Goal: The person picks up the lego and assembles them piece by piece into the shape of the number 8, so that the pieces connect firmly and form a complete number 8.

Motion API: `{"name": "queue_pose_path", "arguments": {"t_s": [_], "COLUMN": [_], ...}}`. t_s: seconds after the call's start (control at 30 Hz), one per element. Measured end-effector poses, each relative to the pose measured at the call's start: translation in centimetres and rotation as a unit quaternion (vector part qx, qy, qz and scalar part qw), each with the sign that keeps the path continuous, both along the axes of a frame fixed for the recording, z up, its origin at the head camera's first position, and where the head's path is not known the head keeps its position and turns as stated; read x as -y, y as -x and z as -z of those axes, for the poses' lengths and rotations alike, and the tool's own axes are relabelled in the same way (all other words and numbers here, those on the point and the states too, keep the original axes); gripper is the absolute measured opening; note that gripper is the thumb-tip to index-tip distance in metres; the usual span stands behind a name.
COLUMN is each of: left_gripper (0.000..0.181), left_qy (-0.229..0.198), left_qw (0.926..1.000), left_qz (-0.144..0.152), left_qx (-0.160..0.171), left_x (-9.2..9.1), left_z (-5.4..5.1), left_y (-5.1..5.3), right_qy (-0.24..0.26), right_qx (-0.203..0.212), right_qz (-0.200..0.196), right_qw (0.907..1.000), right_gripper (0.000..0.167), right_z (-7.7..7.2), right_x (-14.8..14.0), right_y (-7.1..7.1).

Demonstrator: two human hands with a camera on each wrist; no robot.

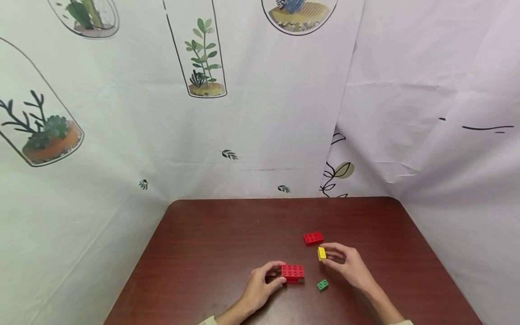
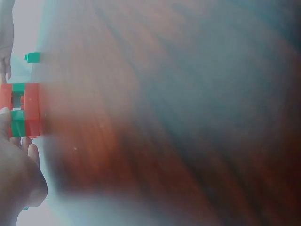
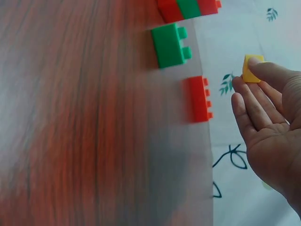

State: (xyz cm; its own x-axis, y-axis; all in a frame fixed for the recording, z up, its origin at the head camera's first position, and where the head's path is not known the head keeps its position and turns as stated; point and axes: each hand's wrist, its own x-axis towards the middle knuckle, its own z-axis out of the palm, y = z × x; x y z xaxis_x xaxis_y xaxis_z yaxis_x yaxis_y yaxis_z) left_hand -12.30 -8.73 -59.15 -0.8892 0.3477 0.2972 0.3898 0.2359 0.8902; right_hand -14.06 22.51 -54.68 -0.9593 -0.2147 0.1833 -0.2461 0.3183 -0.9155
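Observation:
My left hand (image 1: 258, 287) grips a stack of toy building bricks (image 1: 292, 271) at the front middle of the table. In the left wrist view, the stack has a red brick (image 2: 32, 109) at the bottom, two green bricks (image 2: 18, 123) with a gap between them, and another red one on top. Between thumb and fingertips, my right hand (image 1: 350, 266) pinches a small yellow brick (image 1: 322, 253) above the table, to the stack's right. A loose green brick (image 1: 322, 285) lies between the stack and my right forearm. Farther back is a loose red brick (image 1: 313, 238), studs up.
The dark reddish-brown table (image 1: 227, 234) has rounded far corners. White cloth (image 1: 260, 135) with printed plants and leaves hangs behind it and along both sides.

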Motion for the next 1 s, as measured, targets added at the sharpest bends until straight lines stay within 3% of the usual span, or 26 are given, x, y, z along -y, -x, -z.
{"name": "queue_pose_path", "arguments": {"t_s": [0.23, 0.5, 1.0], "left_gripper": [0.035, 0.035, 0.035], "left_qy": [0.005, 0.007, 0.006], "left_qw": [0.9999, 1.0, 0.9996], "left_qz": [-0.002, -0.002, 0.002], "left_qx": [-0.009, 0.006, 0.027], "left_x": [0.0, 0.0, 0.1], "left_z": [-0.1, -0.3, -0.3], "left_y": [0.0, -0.1, -0.1], "right_qy": [0.018, 0.028, 0.012], "right_qx": [0.004, 0.019, 0.009], "right_qz": [-0.019, -0.038, -0.075], "right_qw": [0.9996, 0.9987, 0.9971], "right_gripper": [0.041, 0.048, 0.041], "right_z": [-0.5, -0.9, -0.2], "right_x": [1.7, 3.3, 4.3], "right_y": [-0.1, -0.6, -1.4]}}
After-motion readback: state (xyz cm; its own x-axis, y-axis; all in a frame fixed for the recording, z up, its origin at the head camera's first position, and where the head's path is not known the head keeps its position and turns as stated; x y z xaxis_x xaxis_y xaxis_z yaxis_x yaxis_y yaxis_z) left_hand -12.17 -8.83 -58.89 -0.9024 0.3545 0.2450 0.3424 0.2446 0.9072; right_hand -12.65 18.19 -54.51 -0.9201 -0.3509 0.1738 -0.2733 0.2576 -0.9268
